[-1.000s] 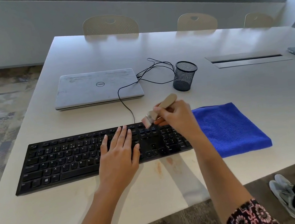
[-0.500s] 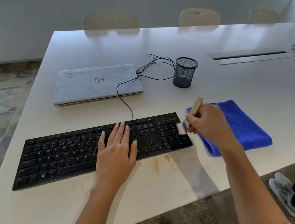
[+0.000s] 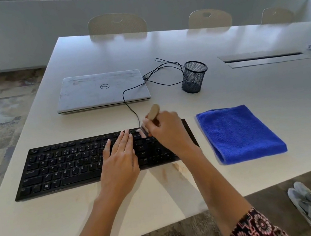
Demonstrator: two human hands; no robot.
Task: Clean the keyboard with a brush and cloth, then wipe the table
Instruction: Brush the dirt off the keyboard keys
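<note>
A black keyboard (image 3: 61, 167) lies along the near part of the white table (image 3: 247, 93). My left hand (image 3: 119, 159) rests flat on its middle keys, fingers straight. My right hand (image 3: 167, 132) grips a small brush with a tan wooden handle (image 3: 153, 112); its bristles touch the keyboard's top rows just right of my left fingertips. A folded blue cloth (image 3: 238, 133) lies on the table right of the keyboard, untouched.
A closed silver laptop (image 3: 101, 90) sits behind the keyboard, with the black cable (image 3: 129, 105) running past it. A black mesh pen cup (image 3: 193, 76) stands to its right. Orange stains (image 3: 178, 167) mark the table below the keyboard. Someone's shoes (image 3: 302, 199) show at lower right.
My right hand swept the brush from the keyboard's right end, by the blue cloth, back left to the top rows near my left fingertips. My left hand stayed put.
</note>
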